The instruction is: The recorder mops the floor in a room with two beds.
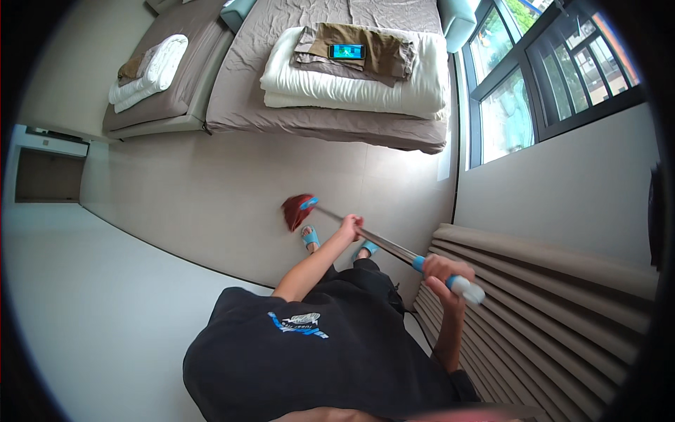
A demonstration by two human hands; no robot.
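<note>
One mop (390,247) ran slantwise from near right to centre. I saw the left hand (351,227) closed on its shaft (401,253) and the right hand (448,271) wrapped round its blue-and-white end (467,289). I noted the red head (296,214), blurred, on the floor (204,183) just beyond the left slipper (310,237). Far side: bed (235,95), white quilt (351,98), brown cloth (387,50), phone (347,52) on top. Near right: curtain (541,313).

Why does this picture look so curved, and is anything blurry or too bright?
In the head view, fisheye distortion bends the left edge of the floor and leaves the corners black; in the head view, daylight washes out parts of the window; also in the head view, the red mop head looks smeared, and a pink shape at the bottom is too blurred to identify.
</note>
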